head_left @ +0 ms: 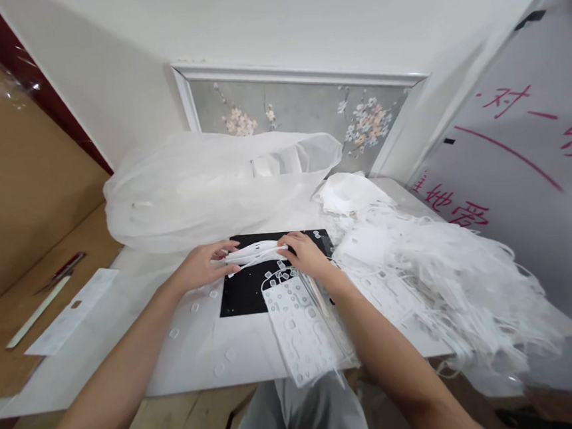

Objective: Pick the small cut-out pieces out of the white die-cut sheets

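Both my hands hold a long white strip piece over a black mat on the white table. My left hand pinches the strip's left end, fingers closed round it. My right hand grips its right end, fingers curled. Just below my hands a translucent white sheet with punched-out shapes lies across the mat and reaches the table's front edge. Small white cut-out bits lie scattered beside the mat.
A big translucent white bag lies behind the mat. A heap of tangled white strip scrap covers the table's right side. Left: a paper slip, a white stick and a red pen. A board with red writing stands right.
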Action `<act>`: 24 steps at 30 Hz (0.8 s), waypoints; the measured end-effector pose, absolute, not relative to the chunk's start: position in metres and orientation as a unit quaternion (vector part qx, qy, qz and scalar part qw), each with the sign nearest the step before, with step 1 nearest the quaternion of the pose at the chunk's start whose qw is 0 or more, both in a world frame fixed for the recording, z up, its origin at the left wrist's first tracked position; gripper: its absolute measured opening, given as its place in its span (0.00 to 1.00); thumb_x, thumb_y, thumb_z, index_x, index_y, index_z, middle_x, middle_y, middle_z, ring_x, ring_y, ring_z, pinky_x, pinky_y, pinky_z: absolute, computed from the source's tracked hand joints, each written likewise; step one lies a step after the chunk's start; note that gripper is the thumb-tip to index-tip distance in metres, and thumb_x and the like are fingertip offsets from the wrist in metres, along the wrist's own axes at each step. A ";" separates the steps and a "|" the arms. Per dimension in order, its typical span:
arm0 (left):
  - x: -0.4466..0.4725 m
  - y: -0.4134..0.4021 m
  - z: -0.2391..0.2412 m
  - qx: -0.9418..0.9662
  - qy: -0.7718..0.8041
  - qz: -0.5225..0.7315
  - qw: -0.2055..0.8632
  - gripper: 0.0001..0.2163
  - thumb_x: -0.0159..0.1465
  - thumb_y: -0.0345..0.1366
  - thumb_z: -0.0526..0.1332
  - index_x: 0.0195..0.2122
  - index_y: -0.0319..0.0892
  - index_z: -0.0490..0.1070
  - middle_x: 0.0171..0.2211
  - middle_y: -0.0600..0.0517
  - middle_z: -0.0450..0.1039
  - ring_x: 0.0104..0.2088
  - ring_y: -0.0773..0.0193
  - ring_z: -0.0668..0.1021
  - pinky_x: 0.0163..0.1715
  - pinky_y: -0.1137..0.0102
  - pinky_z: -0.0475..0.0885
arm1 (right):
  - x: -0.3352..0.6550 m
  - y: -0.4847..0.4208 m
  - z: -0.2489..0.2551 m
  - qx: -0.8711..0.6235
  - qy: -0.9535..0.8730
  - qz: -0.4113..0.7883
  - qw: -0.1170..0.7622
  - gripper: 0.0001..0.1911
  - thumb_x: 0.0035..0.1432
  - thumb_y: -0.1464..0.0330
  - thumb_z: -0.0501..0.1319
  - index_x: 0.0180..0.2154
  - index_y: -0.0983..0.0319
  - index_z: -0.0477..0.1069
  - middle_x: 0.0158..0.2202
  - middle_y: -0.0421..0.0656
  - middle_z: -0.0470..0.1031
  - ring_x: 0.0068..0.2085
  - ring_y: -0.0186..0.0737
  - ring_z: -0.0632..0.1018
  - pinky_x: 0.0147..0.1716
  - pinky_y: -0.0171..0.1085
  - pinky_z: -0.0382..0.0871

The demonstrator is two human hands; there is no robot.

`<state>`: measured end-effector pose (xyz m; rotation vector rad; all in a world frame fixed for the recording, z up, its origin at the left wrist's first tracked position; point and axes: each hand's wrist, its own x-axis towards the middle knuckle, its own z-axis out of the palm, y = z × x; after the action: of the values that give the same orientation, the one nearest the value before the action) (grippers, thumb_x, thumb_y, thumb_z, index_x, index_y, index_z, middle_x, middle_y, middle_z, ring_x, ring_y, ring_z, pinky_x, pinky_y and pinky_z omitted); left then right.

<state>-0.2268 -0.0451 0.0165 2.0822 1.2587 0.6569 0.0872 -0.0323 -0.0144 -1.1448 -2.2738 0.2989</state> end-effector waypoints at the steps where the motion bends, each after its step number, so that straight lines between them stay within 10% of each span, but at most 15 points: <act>1: -0.226 -0.046 0.017 0.794 0.483 0.229 0.289 0.38 0.53 0.55 0.70 0.64 0.49 0.67 0.53 0.47 0.77 0.49 0.51 0.80 0.50 0.62 0.74 | 0.087 -0.032 -0.015 -0.427 -0.851 0.111 0.285 0.08 0.69 0.66 0.56 0.46 0.56 0.72 0.45 0.45 0.78 0.52 0.46 0.73 0.54 0.46 0.66; 4: -0.220 -0.048 0.014 0.819 0.498 0.178 0.223 0.44 0.52 0.56 0.71 0.69 0.53 0.58 0.54 0.49 0.76 0.48 0.51 0.80 0.46 0.66 0.73 | 0.087 -0.031 -0.015 -0.426 -0.851 0.110 0.286 0.08 0.69 0.66 0.55 0.46 0.57 0.72 0.45 0.45 0.78 0.51 0.46 0.73 0.54 0.45 0.66; 10: -0.209 -0.050 0.005 0.842 0.499 0.137 0.149 0.26 0.67 0.54 0.56 0.63 0.52 0.68 0.50 0.50 0.78 0.45 0.53 0.79 0.40 0.68 0.70 | 0.087 -0.032 -0.009 -0.427 -0.849 0.111 0.291 0.11 0.71 0.64 0.53 0.46 0.57 0.72 0.45 0.45 0.79 0.49 0.46 0.74 0.53 0.45 0.65; 18: -0.190 -0.059 0.004 0.840 0.508 0.144 0.122 0.35 0.57 0.60 0.65 0.62 0.51 0.67 0.55 0.47 0.75 0.52 0.47 0.76 0.43 0.66 0.70 | 0.087 -0.031 -0.009 -0.446 -0.843 0.116 0.278 0.11 0.70 0.65 0.53 0.47 0.57 0.72 0.43 0.45 0.78 0.48 0.46 0.75 0.51 0.43 0.66; 24: -0.188 -0.058 -0.001 0.860 0.494 0.114 0.058 0.18 0.67 0.44 0.56 0.56 0.49 0.71 0.50 0.48 0.75 0.48 0.53 0.77 0.36 0.67 0.68 | 0.087 -0.028 -0.013 -0.449 -0.842 0.117 0.276 0.10 0.70 0.65 0.52 0.47 0.56 0.71 0.44 0.45 0.78 0.48 0.46 0.74 0.51 0.42 0.66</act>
<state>-0.1880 -0.0580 -0.0008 2.6058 1.4983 0.3445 0.0869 -0.0281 -0.0132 -1.2064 -2.2606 0.3155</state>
